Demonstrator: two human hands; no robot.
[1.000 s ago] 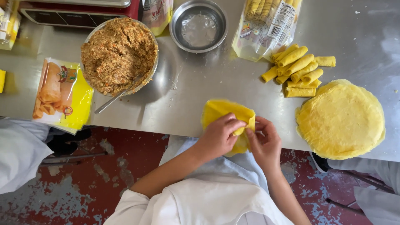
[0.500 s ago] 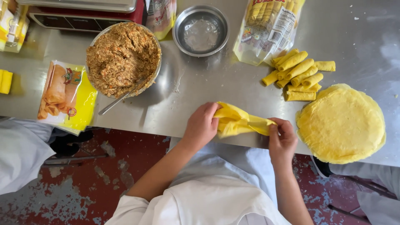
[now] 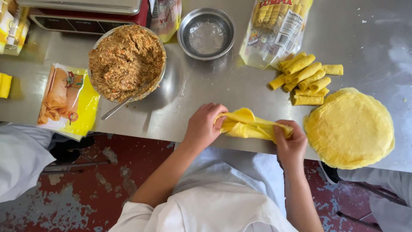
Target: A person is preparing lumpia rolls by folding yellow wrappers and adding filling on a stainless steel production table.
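A thin yellow wrapper [image 3: 249,124], folded over on itself, lies at the near edge of the steel table [image 3: 214,94]. My left hand [image 3: 204,125] pinches its left end and my right hand [image 3: 291,139] pinches its right end, so the wrapper is stretched between them. A round stack of flat yellow wrappers [image 3: 349,126] lies just right of my right hand. Several finished yellow rolls [image 3: 304,77] are piled behind it. A metal bowl of brown minced filling [image 3: 126,62] with a spoon handle [image 3: 120,107] sticking out stands to the left of my left hand.
An empty small steel bowl [image 3: 206,33] and a clear bag of rolls [image 3: 274,32] stand at the back. A yellow printed packet [image 3: 68,101] lies at the left edge. White-sleeved people stand at far left [image 3: 21,159] and lower right [image 3: 386,184]. Red floor shows below the table.
The wrapper was held folded close to the table edge under both hands. My hands have since moved apart, pulling it out sideways into a long strip.
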